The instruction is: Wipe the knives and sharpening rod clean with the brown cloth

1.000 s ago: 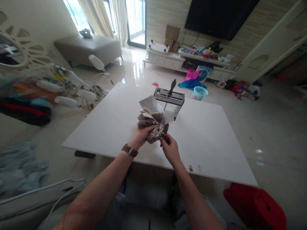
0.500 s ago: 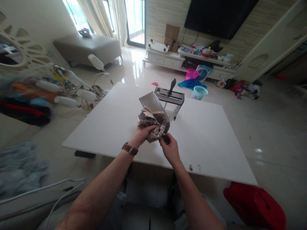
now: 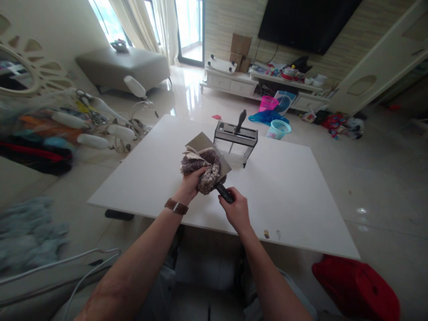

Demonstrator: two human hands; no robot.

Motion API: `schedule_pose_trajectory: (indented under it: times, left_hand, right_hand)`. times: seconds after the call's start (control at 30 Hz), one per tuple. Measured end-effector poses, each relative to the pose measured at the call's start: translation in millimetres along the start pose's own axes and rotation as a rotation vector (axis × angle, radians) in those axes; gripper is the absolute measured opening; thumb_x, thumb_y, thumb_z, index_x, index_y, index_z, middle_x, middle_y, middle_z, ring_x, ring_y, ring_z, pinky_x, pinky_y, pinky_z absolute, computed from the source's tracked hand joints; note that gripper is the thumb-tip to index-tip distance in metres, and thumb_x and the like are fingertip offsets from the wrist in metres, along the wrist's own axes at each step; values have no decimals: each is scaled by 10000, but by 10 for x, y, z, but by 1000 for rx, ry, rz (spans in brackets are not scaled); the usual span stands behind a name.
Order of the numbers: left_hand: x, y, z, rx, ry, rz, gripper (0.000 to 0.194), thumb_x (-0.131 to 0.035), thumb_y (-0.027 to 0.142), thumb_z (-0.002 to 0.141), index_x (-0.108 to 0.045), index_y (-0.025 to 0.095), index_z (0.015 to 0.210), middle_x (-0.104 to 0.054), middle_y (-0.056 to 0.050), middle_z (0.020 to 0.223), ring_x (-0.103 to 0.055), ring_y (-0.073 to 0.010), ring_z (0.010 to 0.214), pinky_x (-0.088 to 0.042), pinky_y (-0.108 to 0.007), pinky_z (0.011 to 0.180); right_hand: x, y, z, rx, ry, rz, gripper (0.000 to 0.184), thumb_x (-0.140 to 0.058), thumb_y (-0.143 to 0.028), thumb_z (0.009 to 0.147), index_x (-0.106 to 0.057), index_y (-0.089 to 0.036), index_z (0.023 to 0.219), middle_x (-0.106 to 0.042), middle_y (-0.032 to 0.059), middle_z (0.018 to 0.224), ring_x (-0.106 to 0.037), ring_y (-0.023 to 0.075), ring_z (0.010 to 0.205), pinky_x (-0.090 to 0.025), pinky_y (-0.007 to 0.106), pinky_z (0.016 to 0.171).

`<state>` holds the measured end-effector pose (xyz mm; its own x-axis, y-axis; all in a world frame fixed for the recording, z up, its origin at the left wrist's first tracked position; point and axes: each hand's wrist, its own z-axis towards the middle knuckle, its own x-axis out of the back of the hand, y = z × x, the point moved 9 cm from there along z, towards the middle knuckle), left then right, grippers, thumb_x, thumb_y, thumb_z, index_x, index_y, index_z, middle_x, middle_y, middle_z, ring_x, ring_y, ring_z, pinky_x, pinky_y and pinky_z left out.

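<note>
My left hand (image 3: 189, 184) is closed round a bunched brown-and-cream towel (image 3: 208, 179), which lies against the blade of a cleaver (image 3: 202, 140). The broad metal blade points away and to the left; the towel covers much of its near face. My right hand (image 3: 238, 208) grips the end of the cleaver's black handle, part of which shows between hand and towel. Just beyond the blade a knife block (image 3: 236, 133) with clear sides and a dark top stands on the white table (image 3: 284, 191). One black handle sticks up out of the block.
Small stickers (image 3: 266, 233) lie at the table's near edge. Past the far edge, a light-blue basket (image 3: 278, 129) and a pink basket (image 3: 268, 103) stand on the floor. A red bag-like thing (image 3: 356, 285) is below the right corner. Lamp arms with white shades (image 3: 93, 141) are at the left.
My left hand and the towel have shifted left along the blade. More of the cleaver's black handle now shows, and the blade has tilted and moved left. My right hand stays nearly in place.
</note>
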<state>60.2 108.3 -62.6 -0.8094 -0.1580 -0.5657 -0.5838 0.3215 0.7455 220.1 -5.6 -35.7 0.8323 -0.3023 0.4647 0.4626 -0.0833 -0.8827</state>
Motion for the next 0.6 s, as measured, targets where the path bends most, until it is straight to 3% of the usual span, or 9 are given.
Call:
schedule_pose_trajectory:
  times: [0.2, 0.6]
  left_hand:
    - [-134, -251, -76, 110, -54, -33, 322, -893, 186, 545, -755, 111, 827, -782, -64, 849, -718, -171, 774, -601, -313, 825]
    - [-156, -263, -119, 120, -75, 24, 280, -881, 171, 567, -778, 114, 821, -794, -79, 874, -727, -190, 790, -608, -321, 798]
  right_hand:
    - [-18, -49, -29, 39, 12, -28, 156, -648, -311, 833, -716, -230, 948, -743, 21, 813, -630, 198, 714, -444, 279, 687]
    - [-29, -50, -41, 39, 13, 15, 167, -669, -300, 835, -730, -223, 970, -776, 30, 866, -673, 211, 763, -485, 292, 732]
